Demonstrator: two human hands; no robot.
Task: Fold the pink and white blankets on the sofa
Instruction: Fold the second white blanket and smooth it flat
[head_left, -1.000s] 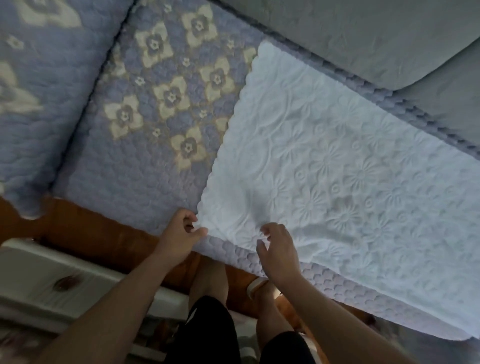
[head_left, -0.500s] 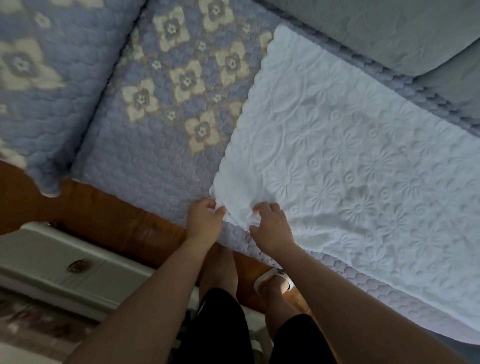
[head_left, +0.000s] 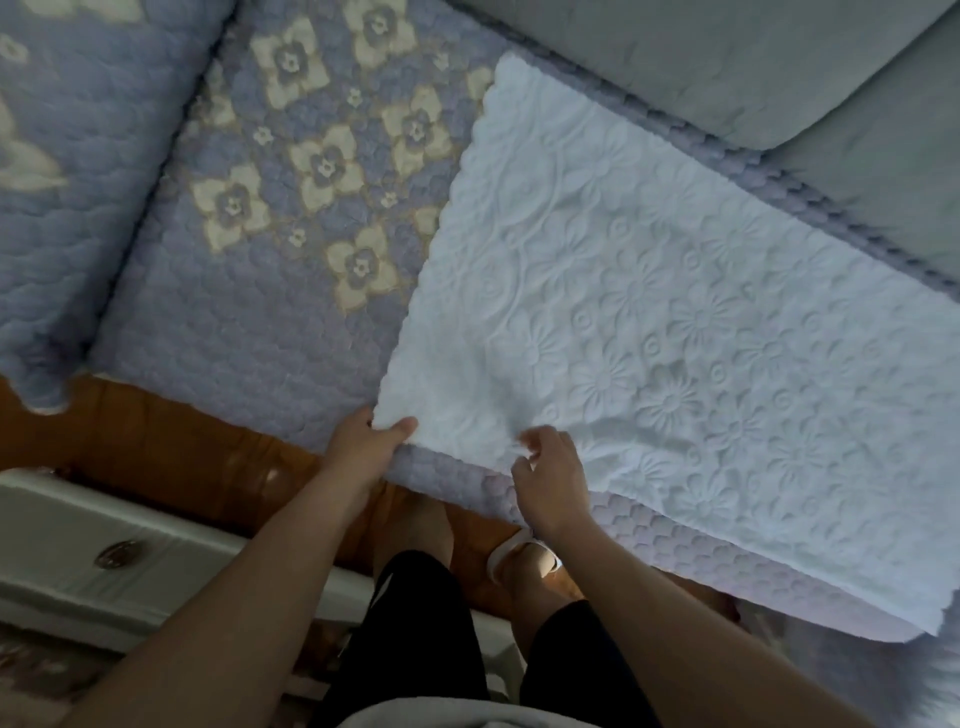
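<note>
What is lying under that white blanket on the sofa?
The white blanket lies on a quilted lilac sofa cover with cream flowers. Whatever else sits beneath it is hidden.

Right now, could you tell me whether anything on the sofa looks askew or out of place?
Nothing looks damaged or spilled. The white blanket lies flat on the quilted sofa cover. Only its near corner is disturbed: the left hand pinches it, and the cloth is slightly rumpled beside the right hand.

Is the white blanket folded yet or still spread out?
Spread flat: the white blanket lies across the sofa cover, left hand pinching its near corner.
</note>
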